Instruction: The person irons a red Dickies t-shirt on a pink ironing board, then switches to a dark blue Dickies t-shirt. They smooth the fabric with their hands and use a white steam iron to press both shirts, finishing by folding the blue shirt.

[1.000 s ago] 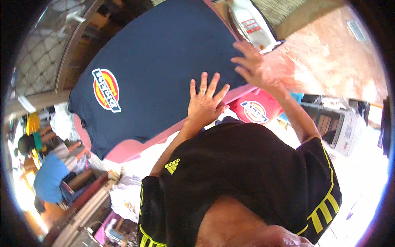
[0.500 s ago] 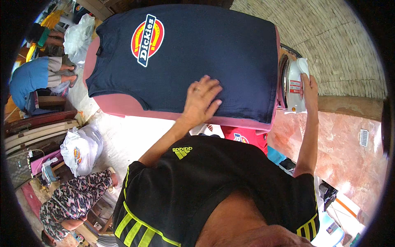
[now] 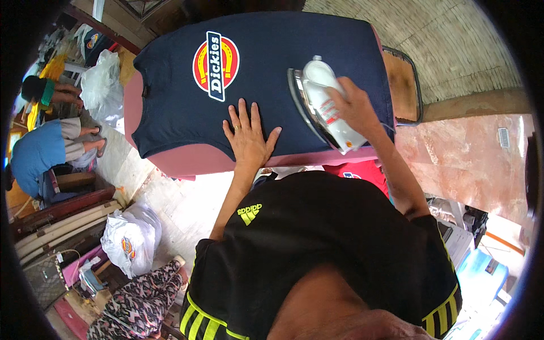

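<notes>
A cluttered room lies far to the left of the grip: a bent-over person in a blue top, a clear plastic bag and a white bag. Nearer the grip comes the rounded end of a pink-covered ironing board. A dark navy shirt is spread over it, its long axis running left to right, the neck end leftmost and the straight hem just right of the grip; most of the cloth lies left. The red and yellow emblem is well left.

The left hand rests palm down on the shirt's near part, fingers spread and pointing away from the body, the nearer hand to the emblem. Right of it, the white iron sits over the shirt with the right hand clasped on its handle. Its long axis slants from far left to near right, crossing the shirt's length; the nose seems to point away. I cannot tell whether the soleplate presses flat. Right of the grip are a metal frame and a pinkish marbled panel.
</notes>
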A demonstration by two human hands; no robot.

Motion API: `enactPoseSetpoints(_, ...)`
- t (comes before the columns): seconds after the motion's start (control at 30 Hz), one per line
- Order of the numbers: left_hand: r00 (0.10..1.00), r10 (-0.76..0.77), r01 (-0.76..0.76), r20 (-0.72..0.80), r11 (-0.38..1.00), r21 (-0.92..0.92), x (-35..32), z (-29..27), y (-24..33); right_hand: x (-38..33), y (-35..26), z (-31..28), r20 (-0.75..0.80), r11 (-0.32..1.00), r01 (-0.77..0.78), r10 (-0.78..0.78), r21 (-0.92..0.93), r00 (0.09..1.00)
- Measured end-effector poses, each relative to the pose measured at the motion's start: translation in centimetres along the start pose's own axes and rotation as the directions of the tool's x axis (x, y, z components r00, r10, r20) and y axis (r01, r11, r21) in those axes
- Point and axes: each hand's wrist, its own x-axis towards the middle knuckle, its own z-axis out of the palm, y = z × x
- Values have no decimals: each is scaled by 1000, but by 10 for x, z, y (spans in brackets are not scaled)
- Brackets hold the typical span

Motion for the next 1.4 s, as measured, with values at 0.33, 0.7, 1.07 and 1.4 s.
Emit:
enactPoseSetpoints(0.33, 998, 48, -45, 41, 996, -81, -8, -3, -1, 196, -34, 93, -80, 979, 59, -76, -197, 994)
enactPoseSetpoints(0.7, 998, 31, -18, 61, 980, -197, -9, -2, -7, 90, -54, 82, 76, 989, 1, 10, -146, 997)
enactPoseSetpoints(1.07, 995, 94, -96, -17, 984, -153, -8, -1, -2, 204, 9, 70, -84, 946, 86, -118, -313, 989)
enactPoseSetpoints(1.4, 970, 58, -60, -237, 998, 3, -20, 24, -10, 30, -39, 55, 190, 981, 56, -20, -186, 982)
